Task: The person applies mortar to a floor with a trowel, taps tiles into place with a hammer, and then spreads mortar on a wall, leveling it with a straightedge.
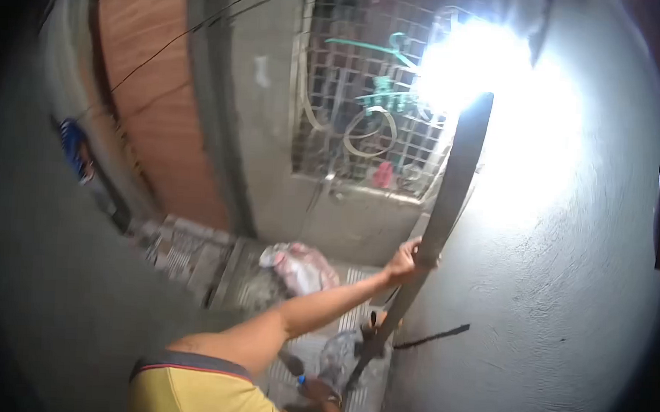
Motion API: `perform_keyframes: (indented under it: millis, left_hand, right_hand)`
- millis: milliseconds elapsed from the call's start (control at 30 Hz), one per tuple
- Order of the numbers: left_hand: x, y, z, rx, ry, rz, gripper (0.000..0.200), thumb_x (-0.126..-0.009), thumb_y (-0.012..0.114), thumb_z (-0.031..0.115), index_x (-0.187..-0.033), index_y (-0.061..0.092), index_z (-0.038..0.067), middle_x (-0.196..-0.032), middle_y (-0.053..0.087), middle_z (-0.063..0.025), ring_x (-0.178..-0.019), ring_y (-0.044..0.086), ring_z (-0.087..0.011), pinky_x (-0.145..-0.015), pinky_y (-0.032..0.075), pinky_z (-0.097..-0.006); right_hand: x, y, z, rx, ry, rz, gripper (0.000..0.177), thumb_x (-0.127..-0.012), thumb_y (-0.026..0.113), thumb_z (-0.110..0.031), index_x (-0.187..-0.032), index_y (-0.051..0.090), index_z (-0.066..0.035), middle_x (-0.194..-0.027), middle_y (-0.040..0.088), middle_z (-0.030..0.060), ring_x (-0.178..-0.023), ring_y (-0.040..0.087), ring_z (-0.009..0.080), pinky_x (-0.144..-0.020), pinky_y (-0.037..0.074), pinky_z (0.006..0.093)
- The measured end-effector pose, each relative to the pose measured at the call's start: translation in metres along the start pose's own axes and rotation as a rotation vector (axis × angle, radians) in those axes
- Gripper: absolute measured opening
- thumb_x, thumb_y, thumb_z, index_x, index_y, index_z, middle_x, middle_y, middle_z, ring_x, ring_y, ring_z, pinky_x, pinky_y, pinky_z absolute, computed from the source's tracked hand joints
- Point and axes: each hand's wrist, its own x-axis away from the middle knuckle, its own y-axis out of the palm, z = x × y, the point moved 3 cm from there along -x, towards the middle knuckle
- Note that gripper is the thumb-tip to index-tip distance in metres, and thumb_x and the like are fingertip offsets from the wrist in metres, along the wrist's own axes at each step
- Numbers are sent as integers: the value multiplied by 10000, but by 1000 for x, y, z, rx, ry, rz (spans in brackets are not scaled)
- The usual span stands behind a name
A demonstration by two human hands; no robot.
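My left hand (405, 264) grips a long, flat grey-brown board (460, 167) at about its middle. The board slants from beside the bright lamp down to the floor, along the grey wall. Low in the view, my right hand (320, 391) is closed on a small tool (291, 363) with a dark head and a blue part; blur hides its exact kind. A dark thin bar (433, 336) sticks out near the board's lower part. Beside my right hand is a clear, crumpled-looking object (336, 351) that I cannot make out.
A pink and white bag (304, 268) lies on the tiled floor. Behind it, a wire-grid window (333, 143) holds green hangers and a coiled pale hose (371, 131). An orange-brown door (161, 103) is at left; the plastered wall (547, 289) rises at right.
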Motion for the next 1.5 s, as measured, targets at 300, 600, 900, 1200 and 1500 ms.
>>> perform_keyframes:
  millis: [300,600,900,1200,1500]
  left_hand:
    - [196,-69,297,-57,372,371,469,-696,713,156,-1109,570,-11,-861,634,-57,-783,596,-152,-733,481,-299]
    - [276,-124,350,-294,640,1132,514,-736,718,37,-1203,521,-54,-1058,574,-98,-1001,532,-196,-910,407,-310]
    - [297,-158,266,-594,741,1632,520,-796,717,152,-1195,476,-78,-1090,580,-145,-966,579,-234,-870,455,-342]
    - [338,-108,403,-802,963,1527,681,-854,665,161,-1373,269,-34,-1152,526,-127,-1034,534,-216,-894,460,-338]
    - [385,-36,497,-1609,1207,1430,264,-951,477,147,-1079,595,-52,-1027,553,-143,-932,527,-202,-822,432,-321]
  right_hand:
    - [199,-163,-63,-305,561,-64,382,-844,591,-377,-944,591,-8,-864,628,218,-778,614,359,-677,482,447]
    - [178,-298,-15,-582,518,352,227,-811,598,-224,-866,534,-13,-632,552,85,-496,537,183,-473,436,340]
    - [81,-387,-59,-830,215,229,217,-856,584,-225,-903,469,-48,-614,516,41,-437,507,144,-385,433,306]
    - [31,-414,-231,-777,-316,235,269,-878,578,-236,-972,426,-35,-647,577,147,-490,578,275,-460,453,387]
    - [64,-441,-385,-532,-801,131,351,-855,602,-213,-1017,372,-2,-659,573,284,-627,567,487,-555,439,516]
